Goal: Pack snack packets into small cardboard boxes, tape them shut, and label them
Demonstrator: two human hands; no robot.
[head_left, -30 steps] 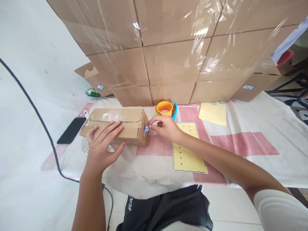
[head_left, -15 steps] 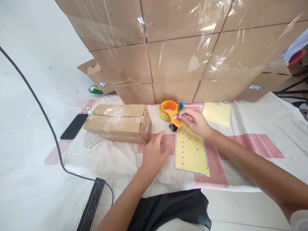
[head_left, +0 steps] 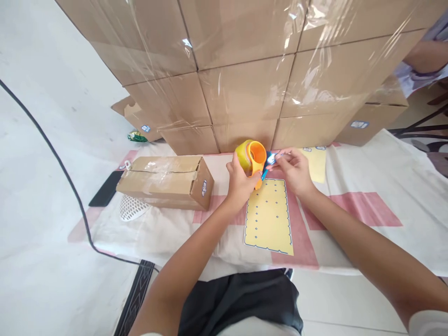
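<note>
Stack of shrink-wrapped cartons [head_left: 245, 70] — fills the back of the view, standing on the far edge of the cloth-covered surface [head_left: 367, 186].

Small cardboard box [head_left: 163, 182] — lies left of centre on the cloth, flaps closed, clear tape along its top seam, a small sticker [head_left: 204, 187] on its near end face; judged sealed and labelled, nothing on it visibly left undone.

Yellow sticker sheet [head_left: 269, 217] — flat on the cloth below both hands; a second sheet [head_left: 317, 163] lies beyond it, partly behind the right hand.

Black phone [head_left: 103, 189] and white perforated object [head_left: 131, 207] — left of the box, the latter partly under it.

Tape dispenser [head_left: 252, 156] — orange with a yellow roll, lifted off the cloth, just right of the box.

Left hand [head_left: 240, 179] — closed around the dispenser's roll side.

Right hand [head_left: 294, 170] — fingertips pinched together at the dispenser's blue end [head_left: 269, 161], apparently on the tape's free end; whether any tape is drawn out cannot be told.
</note>
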